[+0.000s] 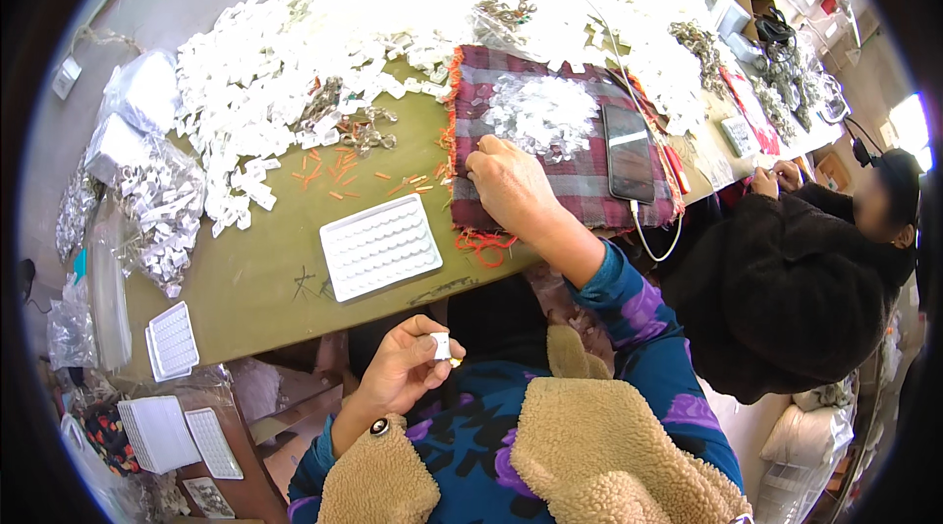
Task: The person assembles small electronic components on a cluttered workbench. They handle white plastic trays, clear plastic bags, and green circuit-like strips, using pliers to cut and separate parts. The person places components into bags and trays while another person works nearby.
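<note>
Close to my body, over the table's near edge, my left hand (401,367) pinches a small white plastic part (441,346) between thumb and fingers. A bit of yellow shows at the part's lower end. My right hand (513,186) reaches onto the plaid cloth (599,175), its fingers bent together near the cloth's left edge; whatever they hold is hidden. Just beyond that hand lies a heap of small clear pieces (542,115). To the left of the cloth, a white ridged tray (381,247) rests on the green tabletop (265,278).
White plastic parts (295,53) pile up along the back. Orange pins (344,165) and metal bits (368,131) lie before them. A phone (629,153) with a white cable sits on the cloth. Bagged parts (162,200) stand left; a person in black (786,278) works at right.
</note>
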Demonstrator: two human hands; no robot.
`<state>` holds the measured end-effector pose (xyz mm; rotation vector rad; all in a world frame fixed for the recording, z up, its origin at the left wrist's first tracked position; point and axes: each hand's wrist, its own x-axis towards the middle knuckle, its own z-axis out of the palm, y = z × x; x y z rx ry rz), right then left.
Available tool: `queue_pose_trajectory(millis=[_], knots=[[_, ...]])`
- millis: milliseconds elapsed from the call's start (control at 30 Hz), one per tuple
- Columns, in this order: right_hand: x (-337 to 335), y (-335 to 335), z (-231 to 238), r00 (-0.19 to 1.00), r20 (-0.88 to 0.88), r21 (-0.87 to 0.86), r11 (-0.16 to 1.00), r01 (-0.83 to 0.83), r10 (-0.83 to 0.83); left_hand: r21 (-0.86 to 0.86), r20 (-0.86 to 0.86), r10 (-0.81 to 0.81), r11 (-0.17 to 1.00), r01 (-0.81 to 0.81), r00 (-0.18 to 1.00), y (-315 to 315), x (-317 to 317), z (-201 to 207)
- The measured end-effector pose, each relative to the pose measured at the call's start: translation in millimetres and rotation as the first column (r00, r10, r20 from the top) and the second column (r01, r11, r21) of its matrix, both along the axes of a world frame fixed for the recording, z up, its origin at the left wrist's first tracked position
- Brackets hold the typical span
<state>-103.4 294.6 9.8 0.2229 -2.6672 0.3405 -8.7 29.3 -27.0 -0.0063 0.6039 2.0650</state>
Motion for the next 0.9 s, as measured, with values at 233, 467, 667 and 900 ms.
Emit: queue_pose_trajectory(millis=[233, 467, 667, 900], knots=[[35.7, -7.2, 26.0, 0.999, 0.003, -0.491, 0.870, -0.044, 0.052, -0.030, -0.035, 0.102, 0.994, -0.103, 0.994, -6.2, 2.3, 7.3], [123.2, -79.9, 15.1, 0.891, -0.079, -0.899, 0.354, -0.257, 0.448, 0.017, -0.117, 0.227, 0.974, -0.227, 0.967, -6.6, 7.1, 19.0], [126.9, -92.1, 13.7, 0.902, -0.144, -0.866, 0.390, -0.314, 0.407, -0.007, -0.153, 0.281, 0.958, -0.286, 0.947, -8.7, 15.0, 29.9], [124.8, -87.7, 19.8, 0.866, -0.168, -0.716, 0.546, -0.435, 0.470, -0.047, -0.145, 0.288, 0.954, -0.297, 0.947, -11.3, 16.2, 27.7]])
